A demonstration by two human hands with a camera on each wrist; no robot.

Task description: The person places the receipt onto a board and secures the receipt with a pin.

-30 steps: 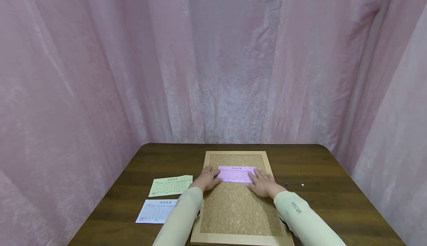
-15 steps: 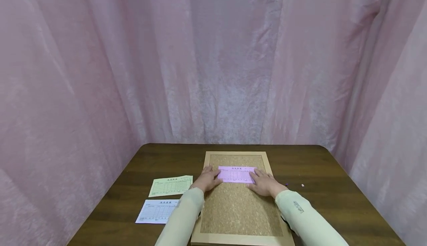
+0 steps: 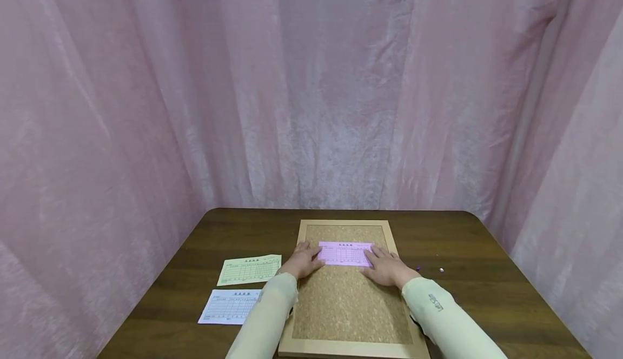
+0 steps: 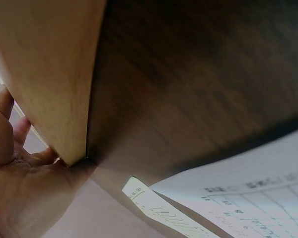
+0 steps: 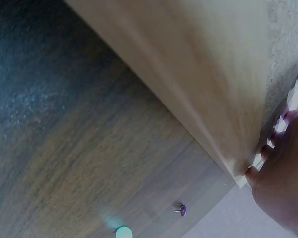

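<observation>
A pink printed form (image 3: 343,253) lies flat on the upper part of a wood-framed cork board (image 3: 351,310). At the form's left edge my left hand (image 3: 302,261) rests palm down, its fingers spread over paper and frame. My right hand (image 3: 386,268) lies across the form's right edge, covering that corner, with extended fingers. In the left wrist view the left hand (image 4: 35,183) reaches over the frame's side. The right wrist view has the right hand (image 5: 285,168) along the frame's edge, fingertips partly out of sight.
Left of the board lie a green form (image 3: 250,270) and a bluish-white form (image 3: 229,307), the latter partly behind my left sleeve. On the dark wooden table (image 3: 467,316) to the right are a purple push pin (image 5: 183,210) and a pale green round piece (image 5: 124,232). A pink curtain (image 3: 340,105) hangs behind.
My right hand has shifted very slightly to the right since one second ago, its fingers still on the form's edge. The left hand and papers stay in place.
</observation>
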